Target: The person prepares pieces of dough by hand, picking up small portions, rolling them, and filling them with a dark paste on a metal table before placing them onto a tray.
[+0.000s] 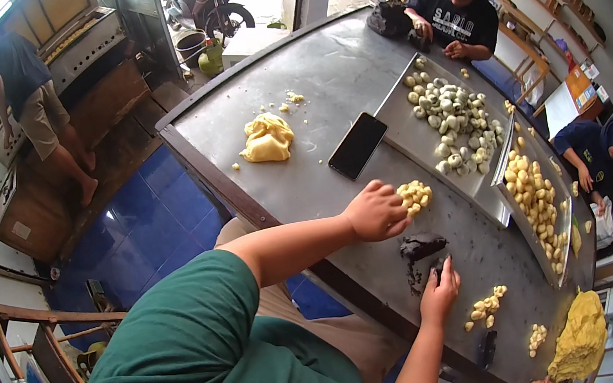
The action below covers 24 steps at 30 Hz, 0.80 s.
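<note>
My left hand (pixel 377 211) hovers over the metal table, its fingers curled closed; whatever is inside them is hidden. Just beyond its fingertips is a small heap of pale yellow dough pieces (pixel 416 196). My right hand (pixel 439 297) is at a lump of dark, sticky paste (pixel 422 245), its fingers bent around a dark bit of the same stuff. Dark smears and crumbs lie beside that lump. Nearer me are more small dough pieces (pixel 485 307). A large soft lump of yellow dough (pixel 268 138) sits farther off to the left.
A black phone (pixel 358 146) lies by a tray (pixel 426 146) of greyish balls. Another tray (pixel 518 203) holds yellow balls. A crumpled yellow mass (pixel 579 337) is at lower right, with someone's hand beside it. People work at the far end, right and back left.
</note>
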Tool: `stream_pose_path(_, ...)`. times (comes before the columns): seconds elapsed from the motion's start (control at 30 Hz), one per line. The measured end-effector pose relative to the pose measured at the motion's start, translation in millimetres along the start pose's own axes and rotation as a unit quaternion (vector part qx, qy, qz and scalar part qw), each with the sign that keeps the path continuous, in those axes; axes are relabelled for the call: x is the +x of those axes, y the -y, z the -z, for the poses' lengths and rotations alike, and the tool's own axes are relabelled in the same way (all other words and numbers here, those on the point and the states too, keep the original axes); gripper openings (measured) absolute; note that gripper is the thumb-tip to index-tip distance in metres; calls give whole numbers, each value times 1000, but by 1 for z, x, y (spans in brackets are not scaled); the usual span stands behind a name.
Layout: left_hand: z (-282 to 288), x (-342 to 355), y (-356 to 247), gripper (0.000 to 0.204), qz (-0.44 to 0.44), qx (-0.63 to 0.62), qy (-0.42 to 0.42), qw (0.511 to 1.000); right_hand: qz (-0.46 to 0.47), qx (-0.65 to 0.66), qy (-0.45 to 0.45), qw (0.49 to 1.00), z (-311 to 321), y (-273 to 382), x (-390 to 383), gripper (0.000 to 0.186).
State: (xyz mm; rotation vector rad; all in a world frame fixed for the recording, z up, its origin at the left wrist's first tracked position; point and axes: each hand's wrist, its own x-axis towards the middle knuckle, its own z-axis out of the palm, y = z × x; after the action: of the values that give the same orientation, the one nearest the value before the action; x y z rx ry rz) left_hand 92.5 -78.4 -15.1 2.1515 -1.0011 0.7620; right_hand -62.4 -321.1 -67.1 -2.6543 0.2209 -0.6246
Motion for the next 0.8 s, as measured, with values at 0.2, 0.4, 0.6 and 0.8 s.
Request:
stream_pose_path(0.2,-21,6,28,39,176,72,36,981,22,-59,-23,998,-1,-1,-1,55)
stream_pose_path(0.4,5,-12,8,38,42,85,153,984,-64,13,-9,998,-3,-10,0,53)
stream_pose_path(0.6,43,-50,22,27,261,85,107,956,108,-37,-58,992,-3,-7,7,41)
stream_pose_path(0.8,66,-71,38,17,204,64,195,957,12,97,-20,995,-2,4,1,36)
